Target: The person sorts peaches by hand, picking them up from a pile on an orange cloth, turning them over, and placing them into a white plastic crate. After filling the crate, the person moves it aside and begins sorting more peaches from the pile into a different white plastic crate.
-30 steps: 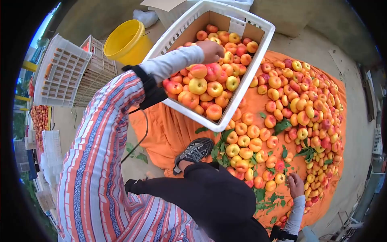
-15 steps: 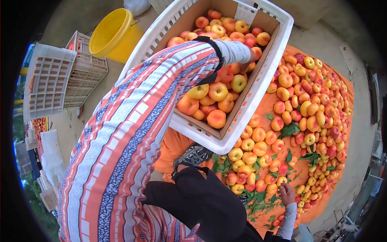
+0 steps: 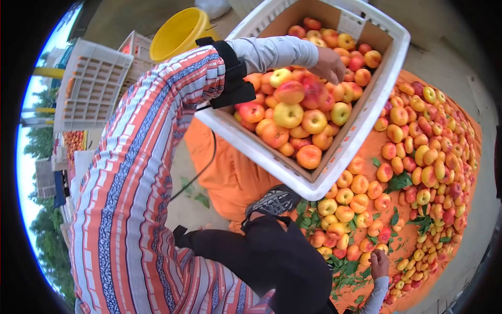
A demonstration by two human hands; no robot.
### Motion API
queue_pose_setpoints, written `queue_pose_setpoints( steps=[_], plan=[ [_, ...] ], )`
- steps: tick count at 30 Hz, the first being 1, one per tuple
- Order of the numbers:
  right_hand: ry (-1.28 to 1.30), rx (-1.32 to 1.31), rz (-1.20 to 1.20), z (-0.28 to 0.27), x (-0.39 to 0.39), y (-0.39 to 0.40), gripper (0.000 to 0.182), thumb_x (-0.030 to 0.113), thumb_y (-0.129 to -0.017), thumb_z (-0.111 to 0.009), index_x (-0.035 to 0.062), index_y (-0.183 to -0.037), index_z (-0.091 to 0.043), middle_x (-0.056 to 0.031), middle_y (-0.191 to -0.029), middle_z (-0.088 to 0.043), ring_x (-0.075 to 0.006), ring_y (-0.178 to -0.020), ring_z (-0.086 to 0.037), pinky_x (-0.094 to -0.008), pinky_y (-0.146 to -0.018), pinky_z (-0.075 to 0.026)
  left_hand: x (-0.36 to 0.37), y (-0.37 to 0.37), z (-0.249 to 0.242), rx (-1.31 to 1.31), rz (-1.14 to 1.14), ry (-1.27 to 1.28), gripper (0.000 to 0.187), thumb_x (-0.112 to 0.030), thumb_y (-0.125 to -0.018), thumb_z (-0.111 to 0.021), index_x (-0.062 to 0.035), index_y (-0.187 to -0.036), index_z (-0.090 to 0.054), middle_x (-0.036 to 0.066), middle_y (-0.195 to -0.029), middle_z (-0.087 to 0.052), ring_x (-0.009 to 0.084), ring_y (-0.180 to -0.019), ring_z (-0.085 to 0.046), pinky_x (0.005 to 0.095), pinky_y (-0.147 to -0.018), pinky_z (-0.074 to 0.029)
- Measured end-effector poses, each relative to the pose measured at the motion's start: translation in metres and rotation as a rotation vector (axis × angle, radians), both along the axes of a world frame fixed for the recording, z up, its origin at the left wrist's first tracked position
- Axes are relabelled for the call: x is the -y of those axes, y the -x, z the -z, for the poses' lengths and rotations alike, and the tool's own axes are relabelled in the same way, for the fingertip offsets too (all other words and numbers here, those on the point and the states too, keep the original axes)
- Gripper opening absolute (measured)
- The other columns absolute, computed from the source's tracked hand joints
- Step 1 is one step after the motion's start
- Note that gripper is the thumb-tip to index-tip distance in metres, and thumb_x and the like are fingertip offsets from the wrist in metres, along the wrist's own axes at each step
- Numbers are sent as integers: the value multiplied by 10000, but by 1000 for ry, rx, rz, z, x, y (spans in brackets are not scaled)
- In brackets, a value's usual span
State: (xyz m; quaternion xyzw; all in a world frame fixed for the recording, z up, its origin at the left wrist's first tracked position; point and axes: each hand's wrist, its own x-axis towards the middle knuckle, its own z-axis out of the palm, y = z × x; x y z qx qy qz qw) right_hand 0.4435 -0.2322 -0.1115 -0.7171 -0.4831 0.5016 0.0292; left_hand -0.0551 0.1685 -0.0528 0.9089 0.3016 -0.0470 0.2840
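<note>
My left hand, in a grey sleeve, hangs over a white plastic crate lined with cardboard. Its fingers point down, loosely apart, with no fruit visible in them. Flattish red and yellow peaches fill much of the crate; a red one just below the hand is blurred by motion. Low on the right, my right hand is at the near edge of the loose peaches on an orange cloth. Its fingers are curled, close to a peach; their inner side is hidden.
A yellow bucket stands behind the crate, at the left. White plastic crates are stacked farther left. Green leaves lie among the loose peaches. My shoe is on the cloth below the crate.
My left hand has risen from among the peaches in the crate and its forearm has swung up. The view has shifted, so the crate and loose peaches appear farther right. The right hand stays low.
</note>
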Motion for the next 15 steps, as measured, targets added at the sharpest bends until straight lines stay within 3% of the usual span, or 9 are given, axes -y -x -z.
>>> queue_pose_setpoints(
  steps=[2,3,6,7,11,15],
  plan=[
    [8,2,-34,12,5,-2,276,167,-847,-507,-35,-1034,-494,-176,-936,-584,-222,-815,-585,-315,-698,-471,20,12,21,-102,155,-110,401,-306,-718,-589,-104,-1065,-580,108,-982,-608,256,-924,-570,350,-811,-432],
    [46,13,-49,13,4,-2,266,161,-847,-503,-34,-1028,-495,-173,-929,-584,-231,-811,-581,-312,-696,-468,44,10,6,-206,136,-252,477,-372,-692,-619,-127,-1097,-562,103,-994,-604,271,-934,-563,360,-823,-424],
    [11,29,-91,12,-1,5,274,164,-850,-500,-44,-1027,-496,-167,-924,-585,-222,-801,-579,-308,-686,-466,59,13,-1,-219,-56,-68,447,-327,-675,-646,-74,-1034,-562,130,-962,-588,292,-891,-559,375,-787,-432],
    [14,27,-54,8,-2,7,277,162,-850,-501,-48,-1031,-495,-164,-923,-586,-217,-801,-578,-306,-684,-465,56,19,0,-253,-51,-13,552,-400,-664,-645,-109,-1117,-526,145,-979,-590,295,-919,-561,377,-806,-427],
    [63,28,-18,2,3,10,293,152,-850,-500,-62,-1050,-485,-153,-924,-589,-205,-809,-575,-299,-687,-466,65,44,-13,-165,-216,-45,546,-374,-681,-642,-61,-1105,-500,157,-964,-587,299,-912,-560,380,-791,-430],
    [51,23,-6,17,21,-6,294,136,-843,-503,-61,-1060,-479,-153,-912,-588,-209,-808,-579,-296,-694,-468,75,57,-31,-57,-283,-70,413,-365,-719,-609,-75,-1008,-559,129,-963,-591,290,-903,-563,369,-774,-433]
  ],
)
